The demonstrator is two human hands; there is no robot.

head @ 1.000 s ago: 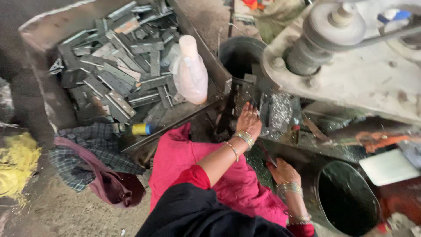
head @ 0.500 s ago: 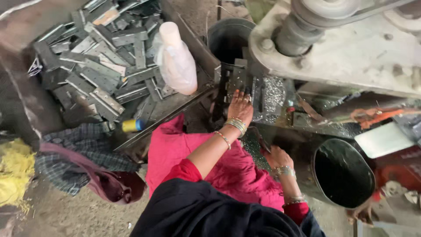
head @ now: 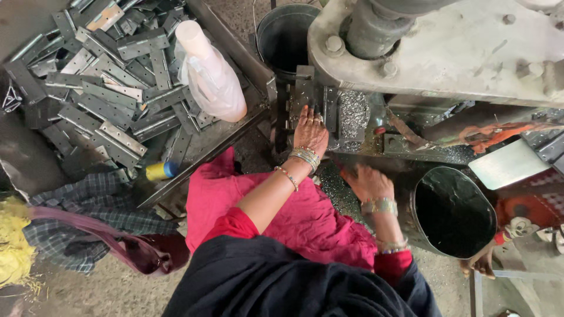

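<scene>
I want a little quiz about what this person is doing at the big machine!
1. True or false: the left hand rests on the dark metal block at the press machine.
2. What fills the big tray on the left? A) flat metal hinge plates B) apples C) books
3. Fill in: the right hand is beside a black ____.

Key: 1 true; 2 A; 3 bucket.

My left hand (head: 309, 132) on press die (head: 305, 100) — tray of metal plates (head: 100, 88) left; bucket (head: 455, 211) right, beside my right hand (head: 367, 183).
</scene>
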